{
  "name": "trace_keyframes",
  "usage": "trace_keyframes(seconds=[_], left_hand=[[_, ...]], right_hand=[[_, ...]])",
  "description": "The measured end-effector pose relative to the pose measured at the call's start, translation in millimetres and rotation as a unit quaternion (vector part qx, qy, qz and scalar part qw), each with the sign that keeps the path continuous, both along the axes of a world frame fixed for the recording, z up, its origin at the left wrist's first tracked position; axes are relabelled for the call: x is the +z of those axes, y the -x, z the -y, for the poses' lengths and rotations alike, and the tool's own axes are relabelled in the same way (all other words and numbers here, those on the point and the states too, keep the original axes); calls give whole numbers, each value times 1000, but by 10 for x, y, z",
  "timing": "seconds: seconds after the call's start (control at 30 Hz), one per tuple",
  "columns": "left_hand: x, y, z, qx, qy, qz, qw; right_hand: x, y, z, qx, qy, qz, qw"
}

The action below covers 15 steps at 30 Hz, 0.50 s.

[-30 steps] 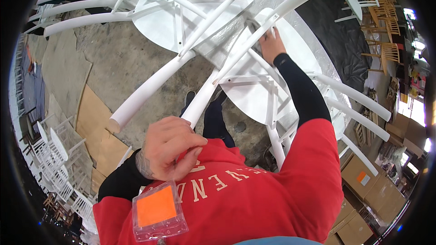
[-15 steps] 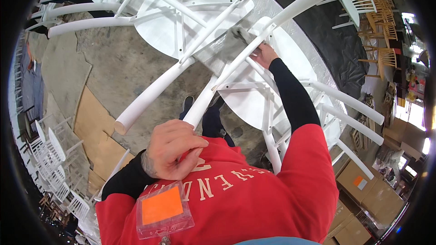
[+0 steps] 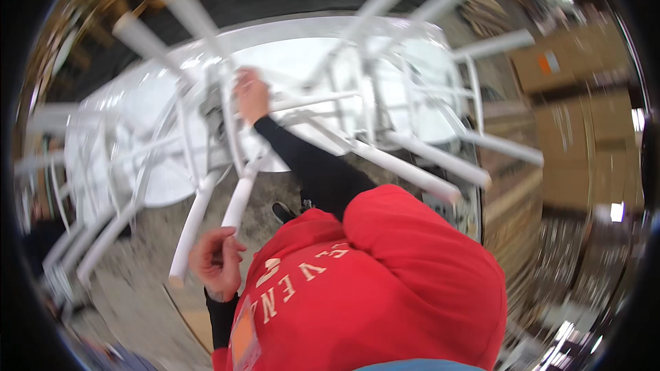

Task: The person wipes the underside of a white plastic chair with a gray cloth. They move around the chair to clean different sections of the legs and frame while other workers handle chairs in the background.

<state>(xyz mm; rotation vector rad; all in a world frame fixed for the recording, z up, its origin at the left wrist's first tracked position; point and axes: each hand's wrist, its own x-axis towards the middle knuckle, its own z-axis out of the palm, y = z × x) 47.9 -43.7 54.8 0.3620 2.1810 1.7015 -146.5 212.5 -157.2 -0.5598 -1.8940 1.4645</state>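
Because the upturned chair [image 3: 234, 141] rests on a slick-looking counter [image 3: 302, 26], a hard shove from the right hand [image 3: 252, 93], whose grip is too blurred to tell, could slide it, while the left hand [image 3: 216, 261] curls empty, fingers apart.

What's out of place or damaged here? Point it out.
Nothing clearly stands out. The white chairs are upturned, legs in the air, but several share that pose, so it looks deliberate. I see no spill or break, though blur hides fine marks.
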Motion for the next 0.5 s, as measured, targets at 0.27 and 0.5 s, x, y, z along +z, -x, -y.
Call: trace_keyframes(seconds=[0.27, 0.5], left_hand=[[-301, 11, 224, -38, -162, -94, 982], [-377, 44, 322, -27, -178, -134, 975]], right_hand=[[718, -2283, 597, 137, -72, -2, 988], [-250, -4240, 210, 194, -59, 316, 927]])
